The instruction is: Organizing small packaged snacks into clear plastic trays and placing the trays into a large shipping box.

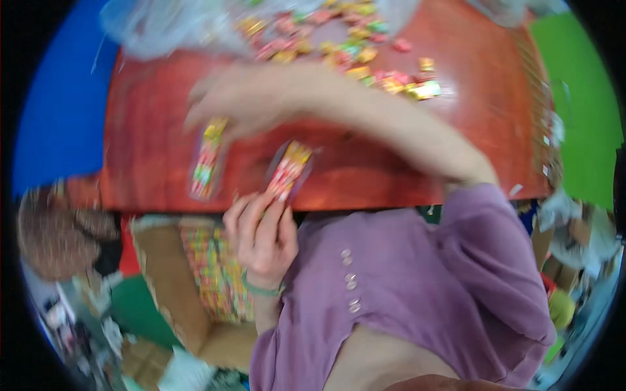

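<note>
My left hand (261,238), with a green band at the wrist, grips the lower end of a long clear packet of coloured candies (287,171) and holds it up over the near edge of the red table (456,130). My right arm reaches across from the right. My right hand (244,104) is blurred and pinches the top end of a second long candy packet (207,159), which hangs down over the table's left part. The two packets are a little apart, side by side.
Loose wrapped candies (355,49) lie scattered at the table's far side, next to a clear plastic bag (163,26). Below the near edge stands an open cardboard box (166,280) with filled packets (212,270) in it. Clutter lies on the floor at both sides.
</note>
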Motion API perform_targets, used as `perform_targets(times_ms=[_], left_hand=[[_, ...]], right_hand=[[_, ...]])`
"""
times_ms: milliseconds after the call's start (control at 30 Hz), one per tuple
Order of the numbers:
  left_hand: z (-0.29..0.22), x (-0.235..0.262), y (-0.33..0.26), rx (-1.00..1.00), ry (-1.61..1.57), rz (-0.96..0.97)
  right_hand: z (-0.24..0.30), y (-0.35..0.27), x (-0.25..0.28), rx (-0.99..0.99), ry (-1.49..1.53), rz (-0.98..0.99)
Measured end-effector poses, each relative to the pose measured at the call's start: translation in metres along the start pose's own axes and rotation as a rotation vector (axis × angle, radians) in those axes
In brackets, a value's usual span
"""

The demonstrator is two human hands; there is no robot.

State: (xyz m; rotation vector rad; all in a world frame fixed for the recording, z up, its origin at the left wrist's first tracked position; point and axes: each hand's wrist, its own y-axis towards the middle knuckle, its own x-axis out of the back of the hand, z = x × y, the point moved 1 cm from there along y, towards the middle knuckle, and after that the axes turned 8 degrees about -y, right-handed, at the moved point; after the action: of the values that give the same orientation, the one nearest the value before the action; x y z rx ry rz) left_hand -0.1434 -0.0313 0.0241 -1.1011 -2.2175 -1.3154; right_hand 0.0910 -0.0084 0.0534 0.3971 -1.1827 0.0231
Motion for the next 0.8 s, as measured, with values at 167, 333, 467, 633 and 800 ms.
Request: perform_targets(times_ms=[167,333,467,633,800], left_hand=[[0.006,0.035,0.011,0.079,0.177,-0.092],[0.041,0.038,0.025,0.083,0.305,-0.156],[0.05,0.038,0.034,0.162,0.272,-0.111],[0.06,0.034,0.033,0.265,0.171,-0.096],[0.066,0.025,0.037,0.227,0.299,-0.016]], right_hand=[[-0.014,-0.015,0.019,-0.146,0.265,-0.113],[-0.02,-0.02,0.018,-0.322,0.365,-0.018],[-0.004,-0.018,0.026,-0.042,0.424,-0.022],[0.083,0.014,0.027,-0.275,-0.886,0.395],[0.015,0.036,0.004,-0.066,-0.155,0.469]])
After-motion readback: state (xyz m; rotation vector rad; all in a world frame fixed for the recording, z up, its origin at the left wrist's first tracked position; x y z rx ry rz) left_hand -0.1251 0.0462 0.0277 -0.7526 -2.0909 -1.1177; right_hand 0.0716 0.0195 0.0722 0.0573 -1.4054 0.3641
